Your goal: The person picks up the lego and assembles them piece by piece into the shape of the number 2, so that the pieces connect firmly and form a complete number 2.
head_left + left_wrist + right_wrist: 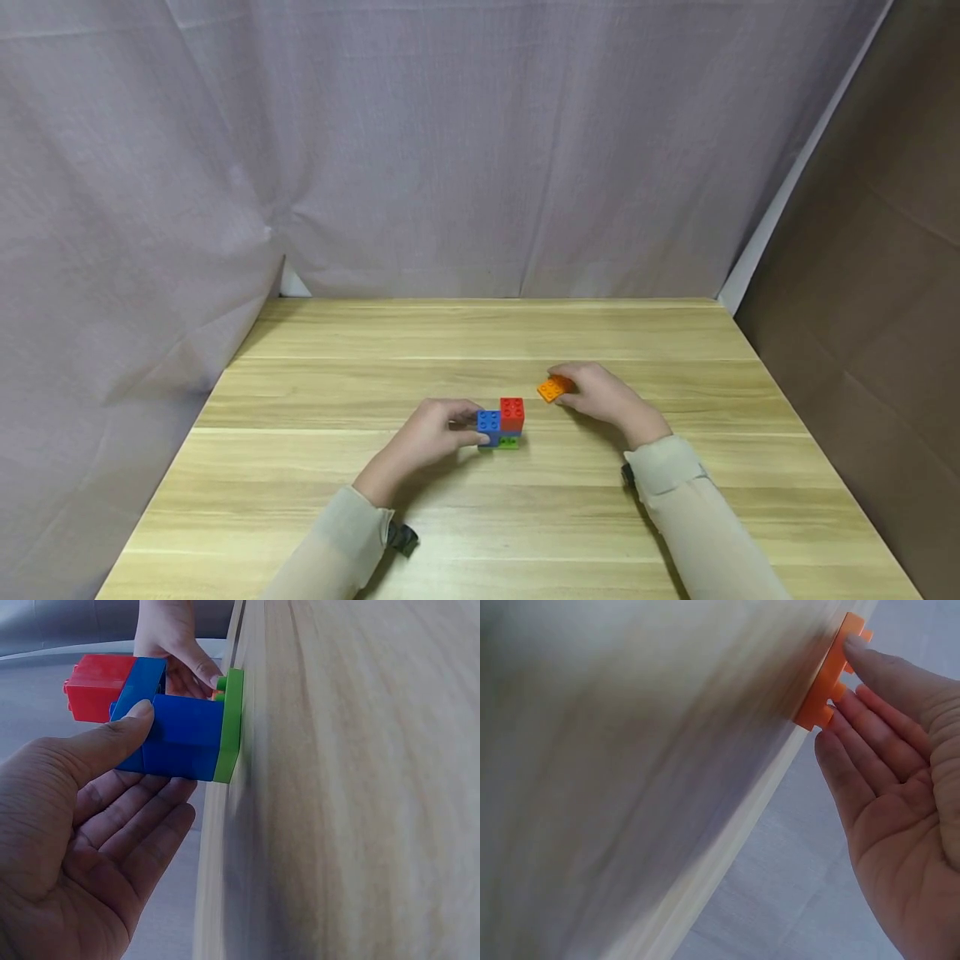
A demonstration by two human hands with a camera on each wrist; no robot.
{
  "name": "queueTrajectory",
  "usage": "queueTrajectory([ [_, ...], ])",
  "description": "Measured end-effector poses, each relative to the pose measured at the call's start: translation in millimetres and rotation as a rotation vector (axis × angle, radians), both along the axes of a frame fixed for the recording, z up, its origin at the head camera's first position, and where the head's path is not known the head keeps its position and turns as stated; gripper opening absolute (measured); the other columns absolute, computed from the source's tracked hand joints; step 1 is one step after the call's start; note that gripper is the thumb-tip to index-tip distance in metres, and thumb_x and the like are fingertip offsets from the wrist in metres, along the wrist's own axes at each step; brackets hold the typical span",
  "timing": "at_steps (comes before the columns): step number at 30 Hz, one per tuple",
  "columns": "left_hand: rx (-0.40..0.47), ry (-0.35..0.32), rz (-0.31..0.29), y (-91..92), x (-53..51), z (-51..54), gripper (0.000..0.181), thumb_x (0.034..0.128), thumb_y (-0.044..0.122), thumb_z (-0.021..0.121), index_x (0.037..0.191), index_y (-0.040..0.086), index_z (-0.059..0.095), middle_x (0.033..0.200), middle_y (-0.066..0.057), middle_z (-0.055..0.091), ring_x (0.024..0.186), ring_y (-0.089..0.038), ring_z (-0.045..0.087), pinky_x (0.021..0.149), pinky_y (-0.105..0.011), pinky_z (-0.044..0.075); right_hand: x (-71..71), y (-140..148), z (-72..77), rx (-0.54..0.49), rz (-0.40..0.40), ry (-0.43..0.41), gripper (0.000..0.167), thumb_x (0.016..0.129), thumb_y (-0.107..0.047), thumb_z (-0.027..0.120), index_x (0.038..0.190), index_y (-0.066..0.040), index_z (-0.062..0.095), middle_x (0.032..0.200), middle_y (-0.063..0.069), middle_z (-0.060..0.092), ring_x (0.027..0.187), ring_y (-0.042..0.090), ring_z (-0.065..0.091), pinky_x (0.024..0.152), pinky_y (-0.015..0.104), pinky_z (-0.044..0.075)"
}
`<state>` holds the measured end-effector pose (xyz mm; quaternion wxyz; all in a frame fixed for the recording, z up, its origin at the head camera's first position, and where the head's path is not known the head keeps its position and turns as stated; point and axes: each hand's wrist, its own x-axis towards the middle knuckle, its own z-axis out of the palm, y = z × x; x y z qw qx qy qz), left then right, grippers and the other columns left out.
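In the head view a small stack of toy building bricks stands on the table. At its base lies a flat green brick [509, 443], blue bricks [488, 422] sit over that, and a red brick [512, 419] tops the right side. My left hand [435, 429] holds the stack from the left, its thumb on the blue part in the left wrist view. To the right and farther back, my right hand [600, 396] pinches a flat orange brick [552, 389] by its edges. Studs on the orange brick [829, 679] face up, close to the tabletop.
The wood-grain table [480, 517] spans the lower scene. Grey cloth [420, 150] hangs behind it and on the left, while a brown cloth [862, 317] stands along its right side. Dark straps [402, 538] show below the sleeves.
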<state>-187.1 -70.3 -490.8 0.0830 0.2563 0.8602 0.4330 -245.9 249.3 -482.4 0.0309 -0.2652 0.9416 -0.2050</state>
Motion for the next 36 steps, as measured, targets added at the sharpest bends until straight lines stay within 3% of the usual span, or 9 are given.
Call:
queueTrajectory([
  [18,-0.015,0.015,0.006,-0.1,-0.4,-1.7,0.035,0.0868,0.034,0.08,0.116,0.017,0.073,0.104,0.011,0.073,0.097,-0.01,0.069,0.092,-0.032,0.053,-0.4,-3.8,1.5,0.045,-0.018,-0.023,0.032,0.092,-0.008,0.073,0.122,0.0,0.069,0.121,0.014,0.069,0.116,0.033,0.062,0.101,0.051,0.049],
  [36,-0.001,0.011,0.006,0.2,0.7,0.6,0.034,0.0866,0.035,0.08,0.115,0.017,0.073,0.103,0.008,0.074,0.095,-0.009,0.069,0.091,-0.034,0.054,0.9,-4.2,2.7,0.038,-0.028,-0.001,0.034,0.092,-0.015,0.075,0.123,-0.002,0.069,0.121,0.012,0.069,0.114,0.03,0.063,0.101,0.05,0.049],
])
